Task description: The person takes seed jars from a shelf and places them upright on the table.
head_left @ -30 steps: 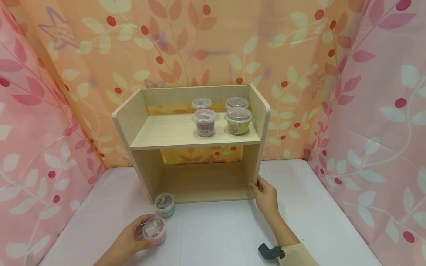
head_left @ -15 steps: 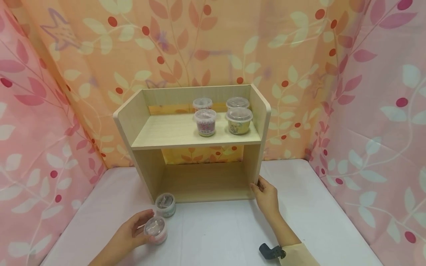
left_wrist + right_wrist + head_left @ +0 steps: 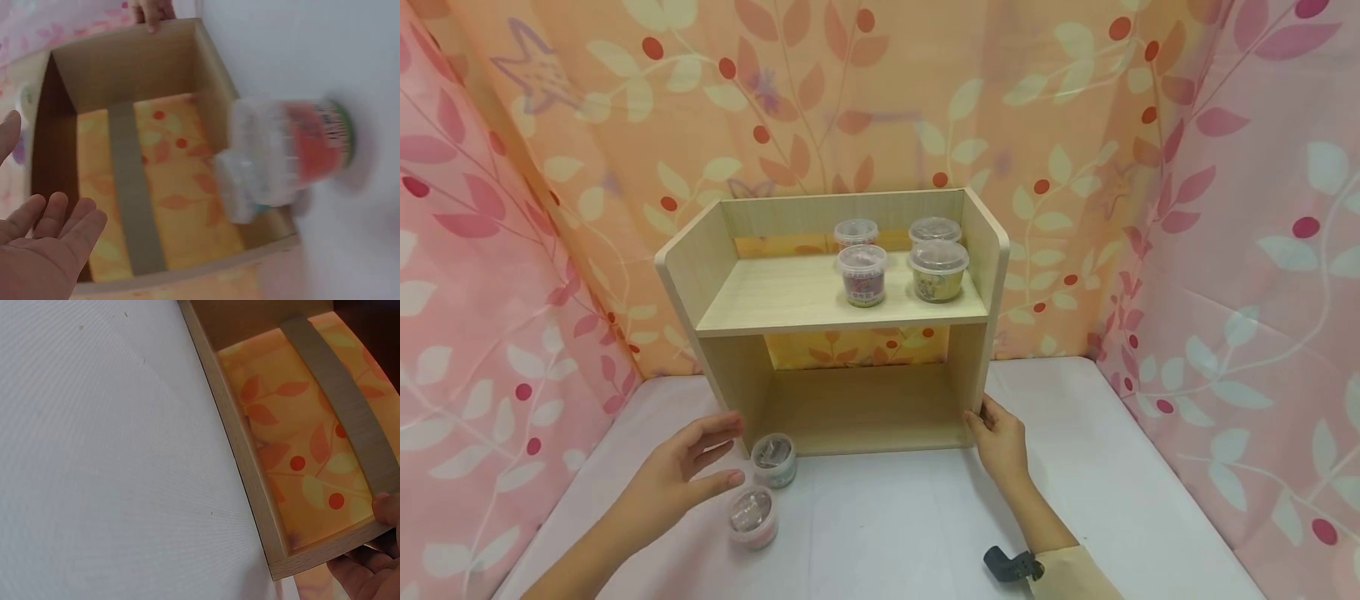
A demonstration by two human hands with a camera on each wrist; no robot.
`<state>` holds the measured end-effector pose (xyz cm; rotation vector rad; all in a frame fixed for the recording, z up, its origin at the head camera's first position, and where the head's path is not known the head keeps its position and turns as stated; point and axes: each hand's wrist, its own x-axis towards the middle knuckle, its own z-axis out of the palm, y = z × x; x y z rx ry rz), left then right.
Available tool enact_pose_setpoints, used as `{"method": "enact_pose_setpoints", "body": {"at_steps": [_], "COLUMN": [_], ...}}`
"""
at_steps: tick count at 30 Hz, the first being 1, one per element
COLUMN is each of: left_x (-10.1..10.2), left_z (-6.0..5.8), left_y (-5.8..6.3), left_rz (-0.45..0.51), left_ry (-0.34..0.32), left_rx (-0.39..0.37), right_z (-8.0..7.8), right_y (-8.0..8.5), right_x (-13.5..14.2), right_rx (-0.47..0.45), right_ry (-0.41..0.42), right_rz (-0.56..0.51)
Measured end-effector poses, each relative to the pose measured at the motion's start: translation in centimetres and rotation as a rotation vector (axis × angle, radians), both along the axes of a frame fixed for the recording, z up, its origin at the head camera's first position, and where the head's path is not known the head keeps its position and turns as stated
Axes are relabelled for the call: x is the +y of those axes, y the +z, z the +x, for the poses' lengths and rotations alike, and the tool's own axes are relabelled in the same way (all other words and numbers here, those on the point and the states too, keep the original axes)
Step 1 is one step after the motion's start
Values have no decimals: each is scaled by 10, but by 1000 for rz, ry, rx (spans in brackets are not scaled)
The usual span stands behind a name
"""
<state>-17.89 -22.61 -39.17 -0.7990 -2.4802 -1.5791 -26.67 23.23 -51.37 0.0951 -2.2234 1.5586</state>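
A pale wooden two-tier shelf stands on the white table. My right hand pinches the front edge of its right side panel low down, thumb on the inside. With fingers spread and nothing held, my left hand hovers near the shelf's lower left corner. Just below and right of it sits a pink lidded tub; behind that tub stands a greenish one against the shelf's front left corner. In the left wrist view the pink tub is blurred and the left fingers are apart from it.
On the upper tier, toward the right, stand a purple tub, a yellow tub and two more behind them. A dark wrist device shows by the right sleeve. Floral curtains enclose the table on three sides.
My left hand has let go of the pink tub and moved up and left toward the shelf's side, fingers spreading. The right hand stays on the right panel.
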Motion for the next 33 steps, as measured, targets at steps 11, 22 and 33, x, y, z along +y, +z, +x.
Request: {"method": "enact_pose_setpoints", "body": {"at_steps": [11, 22, 33], "left_x": [35, 76, 112], "left_z": [-6, -42, -92], "left_y": [78, 136, 166], "left_rz": [110, 79, -13], "left_ry": [-124, -72, 27], "left_rx": [-7, -25, -96], "right_z": [-2, -1, 1], "right_y": [-2, -4, -1], "right_x": [-1, 1, 0], "right_rx": [6, 16, 15], "right_ry": [-17, -25, -21], "right_rz": [24, 29, 23]}}
